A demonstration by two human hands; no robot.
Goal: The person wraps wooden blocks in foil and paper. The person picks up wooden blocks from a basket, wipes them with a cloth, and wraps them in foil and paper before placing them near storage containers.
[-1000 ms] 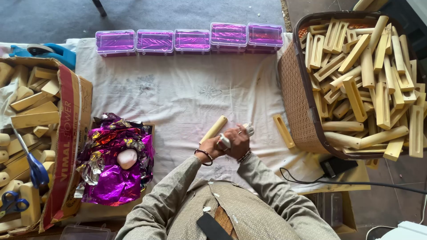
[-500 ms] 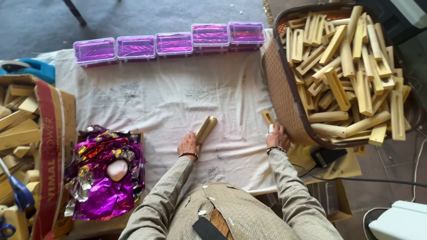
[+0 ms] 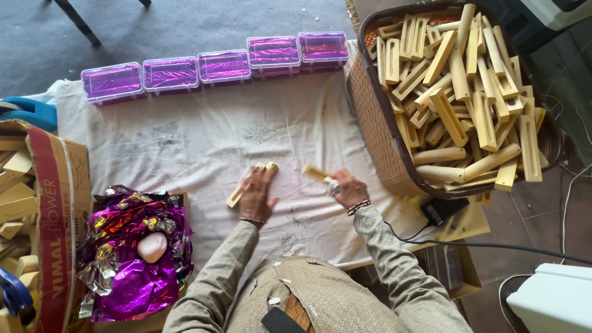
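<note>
The left hand (image 3: 257,196) lies flat, fingers spread, on a pale wooden piece (image 3: 250,183) resting on the white cloth (image 3: 203,135) near the front edge of the bench. The right hand (image 3: 349,189) has its grip closed on a second wooden piece (image 3: 314,173), just beside the brown basket (image 3: 376,135) of similar pieces.

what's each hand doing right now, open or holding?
Left hand: open, flat on the wooden piece lying on the white cloth.
Right hand: closed on a second wooden piece, lifted off the cloth.
</note>
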